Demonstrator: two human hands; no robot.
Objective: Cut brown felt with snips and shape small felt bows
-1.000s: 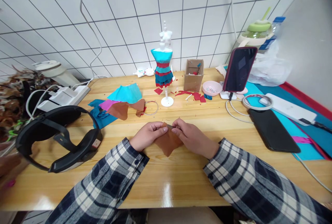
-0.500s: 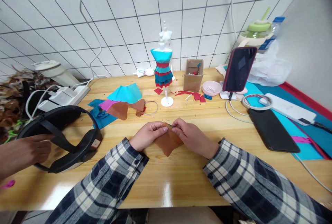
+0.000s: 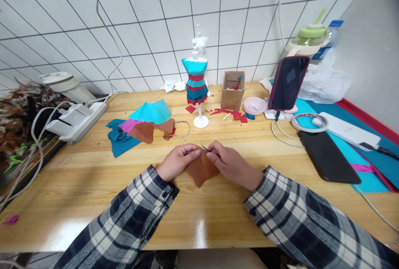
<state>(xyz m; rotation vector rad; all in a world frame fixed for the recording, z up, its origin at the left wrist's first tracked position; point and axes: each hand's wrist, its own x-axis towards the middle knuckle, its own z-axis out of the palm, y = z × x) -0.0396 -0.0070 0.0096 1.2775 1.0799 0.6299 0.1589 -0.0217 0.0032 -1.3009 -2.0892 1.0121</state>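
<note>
A brown piece of cloth (image 3: 202,171) hangs between my two hands over the near middle of the table. My left hand (image 3: 177,161) pinches its upper left edge between thumb and fingers. Closed round small scissors (image 3: 204,148), my right hand (image 3: 232,163) keeps their thin metal blades at the cloth's top edge, pointing toward my left fingers. The scissors' handles are hidden in my fingers. Behind the hands stands a small white dress form (image 3: 201,122) wearing a turquoise, red and teal layered dress (image 3: 195,78).
Turquoise cloth (image 3: 151,112) and other scraps lie left of the dress form. A cardboard box (image 3: 232,90), a pink bowl (image 3: 254,106) of small beads and a propped phone (image 3: 288,82) stand right. A black phone (image 3: 328,156) lies nearer. A power strip (image 3: 79,121) sits far left.
The black headset on the left and another person's hand on it have gone from view. The scissor blades now show more clearly, slightly parted, at the cloth's edge. My hands have barely moved.
</note>
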